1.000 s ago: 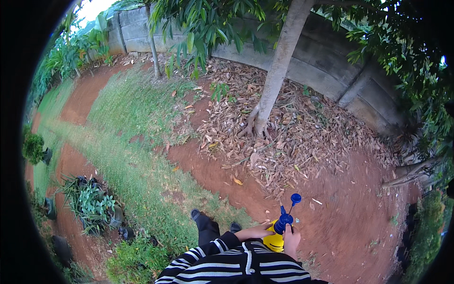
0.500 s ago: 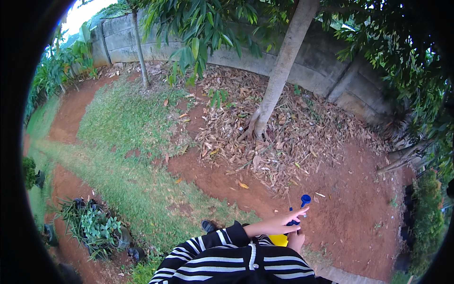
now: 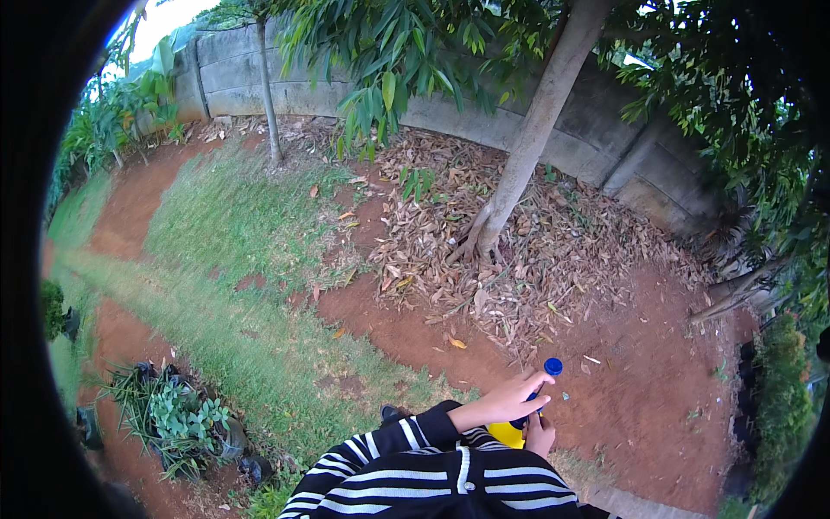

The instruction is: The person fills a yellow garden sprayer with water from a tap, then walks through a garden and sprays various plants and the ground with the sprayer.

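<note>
A hand-held sprayer with a yellow tank (image 3: 506,434) and a blue round knob (image 3: 553,367) on top is held upright or slightly tilted in front of my body. My left hand (image 3: 512,401) reaches across from the left, its fingers bent around the blue part just below the knob. Lower down, my right hand (image 3: 540,434) grips the sprayer by its blue neck, its fingertips close under my left hand. My hands and the striped black-and-white sleeve (image 3: 346,463) cover much of the tank and neck.
Red bare soil (image 3: 640,381) lies beyond my hands, with a grass strip (image 3: 233,329) to the left. A tree trunk (image 3: 540,130) rises from dry leaves (image 3: 571,251) before a concrete wall (image 3: 579,156). Potted plants (image 3: 186,415) stand at lower left.
My left hand's outstretched fingers have bent in around the blue part. The sprayer's knob has dropped closer to my left hand and turned a little. The view has shifted slightly left.
</note>
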Available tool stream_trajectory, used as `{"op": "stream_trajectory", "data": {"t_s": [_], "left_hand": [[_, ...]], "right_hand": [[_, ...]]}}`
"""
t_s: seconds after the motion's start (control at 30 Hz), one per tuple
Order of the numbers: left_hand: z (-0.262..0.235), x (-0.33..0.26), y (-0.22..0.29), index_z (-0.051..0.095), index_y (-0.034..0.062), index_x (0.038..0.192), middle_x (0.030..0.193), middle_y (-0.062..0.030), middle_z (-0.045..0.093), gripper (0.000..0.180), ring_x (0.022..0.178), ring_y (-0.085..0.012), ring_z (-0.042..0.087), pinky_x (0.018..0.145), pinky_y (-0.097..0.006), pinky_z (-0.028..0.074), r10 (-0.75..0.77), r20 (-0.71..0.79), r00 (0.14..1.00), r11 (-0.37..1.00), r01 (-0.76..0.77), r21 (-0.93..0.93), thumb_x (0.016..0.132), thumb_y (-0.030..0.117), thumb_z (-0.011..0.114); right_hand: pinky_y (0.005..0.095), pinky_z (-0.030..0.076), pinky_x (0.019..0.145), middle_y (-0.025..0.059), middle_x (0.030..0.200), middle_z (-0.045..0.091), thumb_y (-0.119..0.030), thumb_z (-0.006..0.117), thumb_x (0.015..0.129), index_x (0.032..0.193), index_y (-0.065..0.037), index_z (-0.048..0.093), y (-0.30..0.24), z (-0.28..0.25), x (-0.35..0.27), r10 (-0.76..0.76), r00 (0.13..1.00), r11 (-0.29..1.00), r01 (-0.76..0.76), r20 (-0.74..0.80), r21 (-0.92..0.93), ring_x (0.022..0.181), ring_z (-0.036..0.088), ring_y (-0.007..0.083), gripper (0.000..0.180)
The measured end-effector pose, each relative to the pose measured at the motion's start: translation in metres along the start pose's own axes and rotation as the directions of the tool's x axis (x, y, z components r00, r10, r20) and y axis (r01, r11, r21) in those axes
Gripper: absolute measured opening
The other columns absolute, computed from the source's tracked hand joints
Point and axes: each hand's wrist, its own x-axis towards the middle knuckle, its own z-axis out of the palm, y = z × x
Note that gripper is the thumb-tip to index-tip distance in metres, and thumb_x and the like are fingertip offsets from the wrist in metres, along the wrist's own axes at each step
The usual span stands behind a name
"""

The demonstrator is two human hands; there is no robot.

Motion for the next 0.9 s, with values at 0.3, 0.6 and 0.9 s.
{"op": "stream_trajectory", "data": {"t_s": [0.3,0.6,0.9], "left_hand": [[0.031,0.028,0.095,0.049,0.0056,0.072,0.054,-0.0064,0.048,0.054,0.048,-0.0227,0.051,0.051,-0.038,0.042,-0.212,0.205,0.956,0.976,0.195,0.099,0.093,0.054,0.036],[0.108,-0.052,0.086,0.063,0.0017,0.061,0.056,-0.0174,0.059,0.051,0.055,-0.0356,0.061,0.053,-0.047,0.048,-0.235,0.205,0.950,0.879,0.118,0.461,0.089,0.040,0.044],[0.106,-0.053,0.115,0.062,0.0023,0.057,0.058,-0.0184,0.060,0.053,0.056,-0.0366,0.060,0.057,-0.046,0.049,-0.186,0.260,0.947,0.884,0.046,0.466,0.091,0.038,0.041]], "right_hand": [[0.0240,0.036,0.041,0.0027,0.051,0.053,-0.026,0.071,0.080,0.074,0.000,0.058,0.055,-0.041,-0.059,-0.042,0.999,0.998,0.041,0.019,0.045,0.042,0.047,0.0089,0.030],[0.0372,0.050,0.074,0.0179,0.091,0.067,-0.035,0.069,0.075,0.107,0.002,0.060,0.076,-0.074,-0.125,-0.062,0.993,0.970,0.084,0.100,-0.228,0.086,0.066,0.0252,0.050],[0.0395,0.050,0.071,0.0244,0.082,0.066,-0.046,0.071,0.073,0.092,0.010,0.061,0.081,-0.085,-0.140,0.112,0.993,0.952,-0.094,0.045,-0.293,0.081,0.066,0.0355,0.060]]}}
